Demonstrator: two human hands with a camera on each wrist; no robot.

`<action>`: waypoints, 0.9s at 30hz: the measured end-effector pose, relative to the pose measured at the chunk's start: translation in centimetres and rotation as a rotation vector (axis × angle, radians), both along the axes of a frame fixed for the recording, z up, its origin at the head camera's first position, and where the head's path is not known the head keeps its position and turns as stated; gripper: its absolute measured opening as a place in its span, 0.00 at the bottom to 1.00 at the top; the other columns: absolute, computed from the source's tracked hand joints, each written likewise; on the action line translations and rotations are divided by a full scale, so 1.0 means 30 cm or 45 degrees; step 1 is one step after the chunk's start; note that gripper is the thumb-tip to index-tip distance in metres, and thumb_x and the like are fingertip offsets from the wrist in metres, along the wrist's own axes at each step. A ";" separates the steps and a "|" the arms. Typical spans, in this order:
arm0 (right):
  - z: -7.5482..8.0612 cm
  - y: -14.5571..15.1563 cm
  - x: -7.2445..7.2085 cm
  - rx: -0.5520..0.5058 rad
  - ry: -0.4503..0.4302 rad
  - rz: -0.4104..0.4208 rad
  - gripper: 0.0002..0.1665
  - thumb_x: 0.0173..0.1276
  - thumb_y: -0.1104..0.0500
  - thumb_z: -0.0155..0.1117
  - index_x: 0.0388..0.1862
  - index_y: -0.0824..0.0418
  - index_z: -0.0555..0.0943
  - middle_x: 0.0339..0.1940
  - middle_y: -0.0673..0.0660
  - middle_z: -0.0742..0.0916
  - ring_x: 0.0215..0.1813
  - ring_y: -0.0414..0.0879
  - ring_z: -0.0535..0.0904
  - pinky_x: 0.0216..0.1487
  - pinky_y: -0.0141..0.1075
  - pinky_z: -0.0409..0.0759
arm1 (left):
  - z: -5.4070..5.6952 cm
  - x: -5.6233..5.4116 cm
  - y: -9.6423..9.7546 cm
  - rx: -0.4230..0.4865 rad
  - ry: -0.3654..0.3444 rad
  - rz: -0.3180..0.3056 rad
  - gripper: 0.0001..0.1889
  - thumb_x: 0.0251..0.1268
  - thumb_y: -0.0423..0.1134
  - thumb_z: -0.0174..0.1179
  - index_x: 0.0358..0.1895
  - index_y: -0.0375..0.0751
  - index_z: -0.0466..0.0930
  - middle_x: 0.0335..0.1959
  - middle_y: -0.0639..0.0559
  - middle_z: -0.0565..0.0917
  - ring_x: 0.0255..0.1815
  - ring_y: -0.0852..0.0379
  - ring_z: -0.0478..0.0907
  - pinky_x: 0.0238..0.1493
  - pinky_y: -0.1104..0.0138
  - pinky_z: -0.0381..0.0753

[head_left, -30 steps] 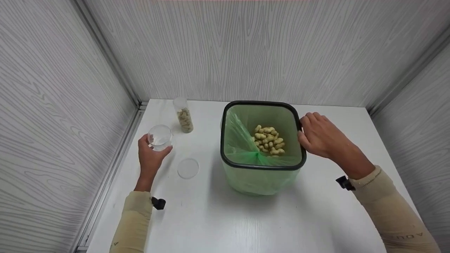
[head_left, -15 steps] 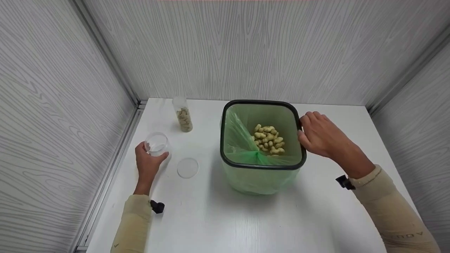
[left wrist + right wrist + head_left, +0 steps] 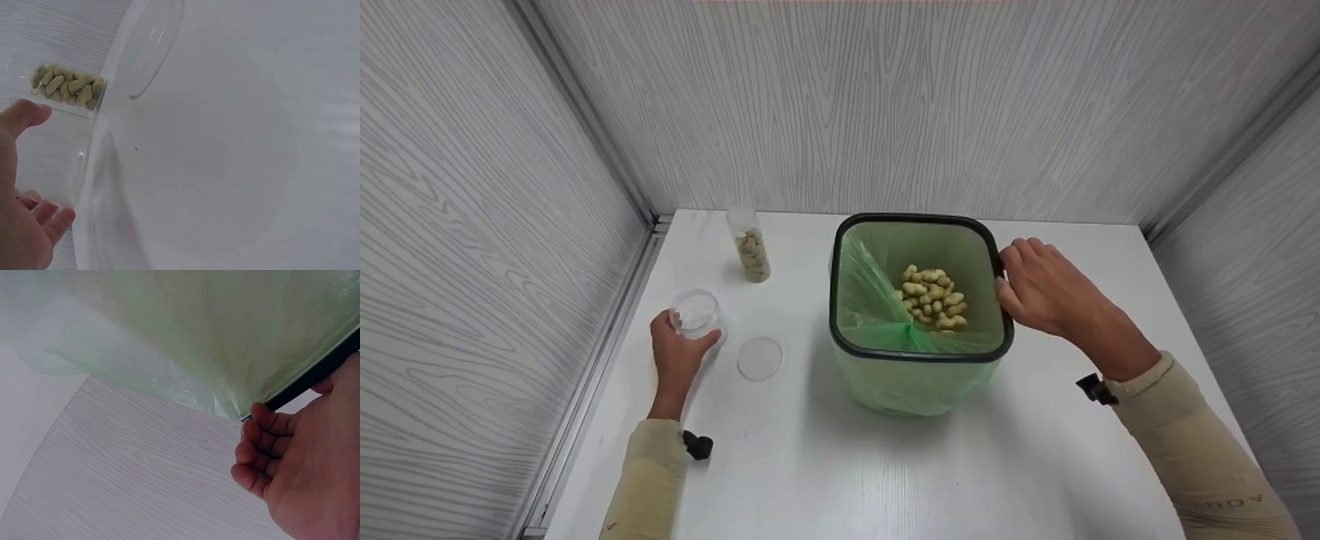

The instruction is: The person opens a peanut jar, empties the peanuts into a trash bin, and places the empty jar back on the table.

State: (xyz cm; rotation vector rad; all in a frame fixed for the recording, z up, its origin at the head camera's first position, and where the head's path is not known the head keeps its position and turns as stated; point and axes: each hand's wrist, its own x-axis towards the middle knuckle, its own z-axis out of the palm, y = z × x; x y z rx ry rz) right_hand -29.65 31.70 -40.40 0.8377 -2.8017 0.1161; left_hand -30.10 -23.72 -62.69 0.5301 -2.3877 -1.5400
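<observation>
My left hand [image 3: 681, 352] grips a clear jar [image 3: 696, 319], thumb on one side and fingers on the other. In the left wrist view the jar [image 3: 53, 152] is see-through, with its base close to the white table. My right hand [image 3: 1050, 289] holds the right side of a bin's black rim [image 3: 840, 300]. A thin green bag [image 3: 915, 382] lines the bin and hangs over its outside, and peanuts [image 3: 934, 300] lie within. In the right wrist view the right hand's fingertips [image 3: 259, 410] curl at the rim.
A tall clear jar [image 3: 751, 255], partly filled with peanuts, stands upright behind the left hand. Flat on the table [image 3: 780, 465] lies a round clear lid [image 3: 760, 358], between the left hand and the bin. Wood-grain panels [image 3: 840, 105] close in the back and both sides.
My left hand has lowered the clear jar toward the table, moving slightly nearer to me. The right hand stays at the bin's rim.
</observation>
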 end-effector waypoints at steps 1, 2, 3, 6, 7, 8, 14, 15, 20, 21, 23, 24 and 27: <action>0.000 0.001 0.000 -0.001 -0.003 -0.002 0.14 0.75 0.57 0.46 0.37 0.68 0.70 0.33 0.61 0.74 0.35 0.54 0.65 0.41 0.46 0.64 | -0.005 0.001 -0.001 0.005 -0.002 0.000 0.49 0.54 0.36 0.76 0.76 0.33 0.54 0.75 0.34 0.64 0.80 0.37 0.61 0.83 0.45 0.56; 0.001 0.001 0.000 0.000 -0.005 -0.003 0.14 0.75 0.57 0.45 0.37 0.68 0.70 0.33 0.61 0.74 0.36 0.54 0.65 0.41 0.46 0.64 | -0.009 0.001 -0.001 0.008 -0.001 0.001 0.49 0.54 0.36 0.77 0.76 0.33 0.54 0.75 0.34 0.64 0.80 0.37 0.61 0.83 0.45 0.56; 0.001 0.001 0.000 0.002 -0.008 -0.004 0.14 0.75 0.57 0.45 0.37 0.68 0.70 0.34 0.61 0.74 0.36 0.54 0.65 0.41 0.46 0.65 | -0.013 0.002 -0.001 0.006 -0.003 0.002 0.49 0.54 0.36 0.77 0.75 0.33 0.54 0.75 0.34 0.64 0.80 0.37 0.61 0.83 0.45 0.56; 0.001 0.000 0.000 0.014 -0.012 -0.006 0.14 0.76 0.57 0.45 0.36 0.68 0.69 0.33 0.61 0.74 0.35 0.54 0.64 0.41 0.46 0.64 | -0.026 0.005 -0.002 0.012 0.007 0.002 0.50 0.53 0.36 0.77 0.75 0.32 0.55 0.74 0.34 0.64 0.79 0.37 0.61 0.83 0.45 0.56; 0.002 0.000 0.000 0.020 -0.014 -0.007 0.14 0.76 0.58 0.45 0.36 0.68 0.69 0.33 0.61 0.73 0.35 0.53 0.64 0.41 0.46 0.64 | -0.030 0.006 -0.002 0.011 0.012 -0.001 0.49 0.53 0.36 0.77 0.75 0.32 0.55 0.74 0.34 0.64 0.79 0.37 0.62 0.82 0.45 0.56; 0.002 -0.001 0.000 0.025 -0.015 -0.008 0.14 0.76 0.57 0.45 0.36 0.68 0.69 0.33 0.61 0.73 0.35 0.53 0.64 0.41 0.45 0.63 | -0.033 0.006 -0.002 0.009 0.016 -0.001 0.49 0.53 0.36 0.77 0.75 0.32 0.55 0.74 0.34 0.64 0.79 0.37 0.62 0.82 0.45 0.57; 0.005 -0.002 0.000 0.035 -0.031 -0.018 0.14 0.76 0.57 0.44 0.36 0.67 0.69 0.33 0.61 0.73 0.35 0.53 0.64 0.41 0.45 0.63 | -0.045 0.005 -0.001 0.008 0.001 -0.001 0.49 0.53 0.37 0.77 0.75 0.32 0.55 0.74 0.33 0.65 0.78 0.36 0.62 0.82 0.45 0.58; 0.005 -0.002 0.000 0.034 -0.033 -0.018 0.14 0.76 0.57 0.44 0.36 0.67 0.69 0.33 0.61 0.74 0.36 0.53 0.64 0.41 0.45 0.63 | -0.047 0.005 -0.001 0.007 -0.010 0.000 0.49 0.54 0.37 0.77 0.75 0.33 0.54 0.74 0.34 0.64 0.78 0.36 0.62 0.82 0.45 0.58; 0.006 -0.002 -0.001 0.033 -0.034 -0.013 0.14 0.77 0.57 0.44 0.37 0.68 0.70 0.34 0.61 0.74 0.36 0.53 0.65 0.42 0.46 0.64 | -0.053 0.005 0.000 0.007 -0.033 0.002 0.50 0.54 0.38 0.77 0.76 0.34 0.54 0.75 0.34 0.64 0.79 0.36 0.62 0.82 0.45 0.58; 0.007 -0.001 0.000 0.033 -0.033 -0.012 0.14 0.77 0.57 0.44 0.37 0.68 0.70 0.34 0.61 0.74 0.36 0.53 0.64 0.42 0.46 0.64 | -0.054 0.005 0.000 0.009 -0.031 0.002 0.50 0.54 0.38 0.77 0.76 0.34 0.54 0.75 0.35 0.64 0.79 0.36 0.62 0.82 0.45 0.58; 0.006 -0.001 0.000 0.035 -0.034 -0.013 0.14 0.77 0.57 0.44 0.37 0.67 0.69 0.34 0.61 0.74 0.36 0.53 0.64 0.42 0.46 0.64 | -0.056 0.004 0.000 0.015 -0.030 0.000 0.50 0.55 0.38 0.77 0.76 0.34 0.54 0.75 0.35 0.64 0.79 0.36 0.62 0.82 0.45 0.58; 0.007 -0.001 0.001 0.037 -0.034 -0.014 0.14 0.77 0.57 0.44 0.37 0.67 0.69 0.34 0.61 0.73 0.36 0.53 0.64 0.42 0.46 0.64 | -0.057 0.004 0.000 0.017 -0.030 0.001 0.50 0.55 0.38 0.77 0.76 0.34 0.54 0.75 0.35 0.64 0.79 0.36 0.62 0.82 0.45 0.58; 0.008 -0.001 0.003 0.040 -0.036 -0.018 0.14 0.77 0.57 0.43 0.37 0.67 0.69 0.34 0.60 0.73 0.36 0.53 0.64 0.42 0.46 0.63 | -0.057 0.005 0.001 0.023 -0.033 -0.001 0.50 0.55 0.38 0.77 0.77 0.35 0.53 0.76 0.35 0.63 0.80 0.36 0.61 0.82 0.44 0.58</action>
